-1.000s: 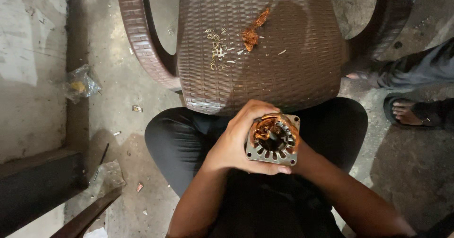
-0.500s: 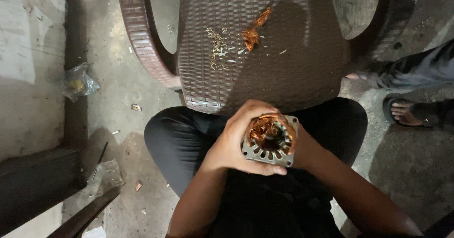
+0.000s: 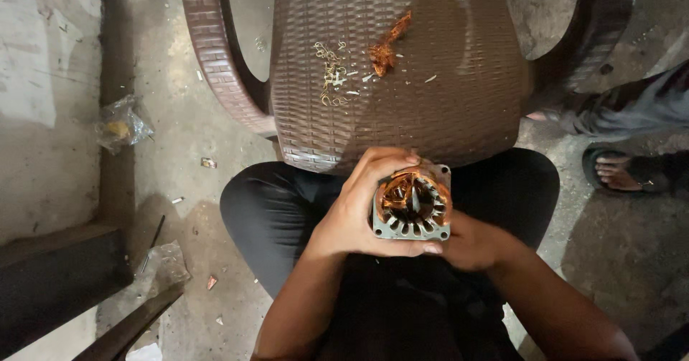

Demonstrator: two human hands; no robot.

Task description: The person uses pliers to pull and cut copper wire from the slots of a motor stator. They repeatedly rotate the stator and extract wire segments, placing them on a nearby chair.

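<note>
Over my lap I am holding a stator (image 3: pixel 412 205), a square grey metal core with copper winding still packed in part of its slots. My left hand (image 3: pixel 355 214) is wrapping around its left side, fingers curling over the top edge and thumb lying along the bottom, closed firmly on it. My right hand (image 3: pixel 470 242) is cupping it from below and to the right; most of that hand is hidden behind the core, so I cannot tell how tightly it is closing, only that it is touching the metal.

Just beyond my hands a brown woven chair (image 3: pixel 402 67) is standing, and on its seat are lying a clump of copper wire (image 3: pixel 385 49) and pale scraps (image 3: pixel 331 74), well apart from the stator. To the right of my right hand another person's foot in a sandal (image 3: pixel 621 171) is resting on the floor.

I judge I am turning the core to look at what winding remains. The next pull calls for a firm left-hand grip while my right fingers find a loose strand end.
</note>
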